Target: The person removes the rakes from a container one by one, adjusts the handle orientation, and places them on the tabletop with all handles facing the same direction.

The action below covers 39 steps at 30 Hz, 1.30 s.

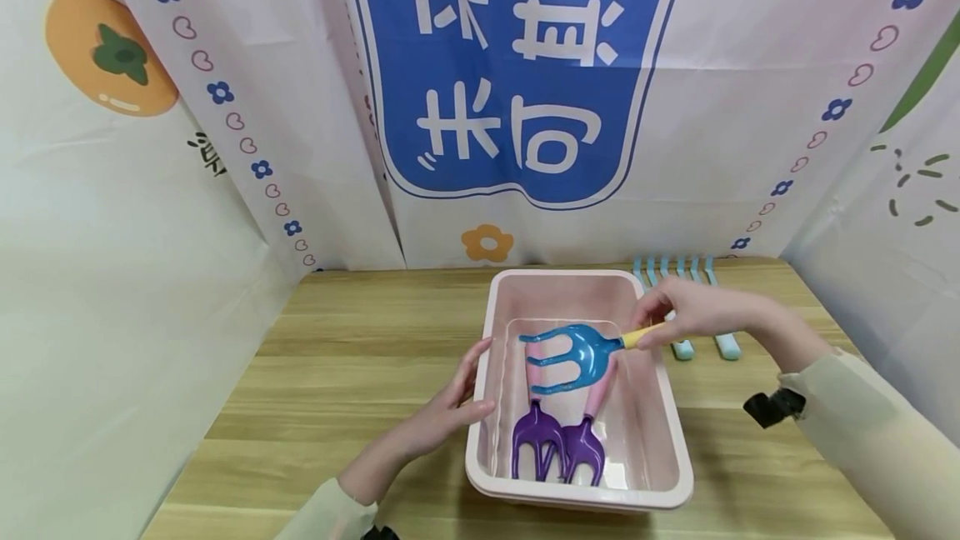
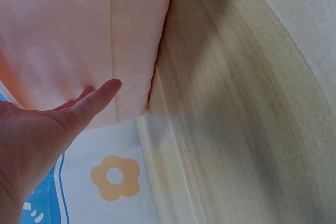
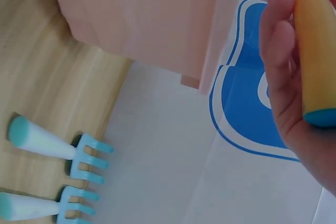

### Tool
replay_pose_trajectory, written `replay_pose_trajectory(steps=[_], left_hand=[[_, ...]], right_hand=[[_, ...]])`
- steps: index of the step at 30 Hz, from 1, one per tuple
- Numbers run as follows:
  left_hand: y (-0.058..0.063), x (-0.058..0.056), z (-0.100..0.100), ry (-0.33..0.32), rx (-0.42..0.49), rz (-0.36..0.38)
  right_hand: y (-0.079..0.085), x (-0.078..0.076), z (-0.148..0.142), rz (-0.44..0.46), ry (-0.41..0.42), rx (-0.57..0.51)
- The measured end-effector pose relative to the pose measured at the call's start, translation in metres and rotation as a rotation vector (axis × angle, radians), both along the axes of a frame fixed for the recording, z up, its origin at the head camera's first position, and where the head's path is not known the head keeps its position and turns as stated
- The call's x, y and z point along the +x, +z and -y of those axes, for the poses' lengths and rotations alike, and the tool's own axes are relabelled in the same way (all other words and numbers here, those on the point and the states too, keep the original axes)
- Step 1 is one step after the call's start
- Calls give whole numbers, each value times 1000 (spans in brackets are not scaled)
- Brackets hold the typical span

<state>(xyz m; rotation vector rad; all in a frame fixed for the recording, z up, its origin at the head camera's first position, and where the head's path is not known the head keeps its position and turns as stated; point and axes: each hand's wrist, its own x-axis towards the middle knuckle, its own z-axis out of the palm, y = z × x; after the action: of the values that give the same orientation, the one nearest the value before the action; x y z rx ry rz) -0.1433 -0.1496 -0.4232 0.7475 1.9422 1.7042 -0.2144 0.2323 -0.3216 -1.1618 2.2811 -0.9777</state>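
A blue toy garden fork (image 1: 588, 354) with a yellow handle (image 3: 315, 45) is held over the pink plastic bin (image 1: 678, 440). My right hand (image 1: 693, 311) grips that handle above the bin's right rim. Inside the bin lie two purple garden forks (image 1: 536, 432) with pink handles, tines towards me; the blue fork partly covers their handles. On the left side my left hand (image 1: 457, 398) rests against the bin with its thumb at the rim. The left wrist view shows the fingers (image 2: 94, 103) extended along the bin's outer wall.
Two light blue rakes (image 3: 86, 156) with pale handles lie on the wooden table (image 1: 360, 390) just right of the bin, tines towards the back wall. A printed cloth (image 1: 315, 107) hangs behind and beside the table.
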Motion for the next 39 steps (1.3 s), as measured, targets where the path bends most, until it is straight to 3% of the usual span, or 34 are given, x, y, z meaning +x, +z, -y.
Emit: replay_pose_trajectory(steps=[10, 16, 23, 39], left_hand=[[1, 1, 0, 0, 4, 0], [0, 1, 0, 2, 6, -1], [1, 2, 0, -1, 8, -2], [-1, 1, 0, -2, 18, -5]], right_hand=[[-16, 21, -28, 26, -228, -102], [-28, 32, -46, -50, -408, -198], [-44, 45, -67, -95, -539, -315], [-84, 44, -100, -155, -833, -413]])
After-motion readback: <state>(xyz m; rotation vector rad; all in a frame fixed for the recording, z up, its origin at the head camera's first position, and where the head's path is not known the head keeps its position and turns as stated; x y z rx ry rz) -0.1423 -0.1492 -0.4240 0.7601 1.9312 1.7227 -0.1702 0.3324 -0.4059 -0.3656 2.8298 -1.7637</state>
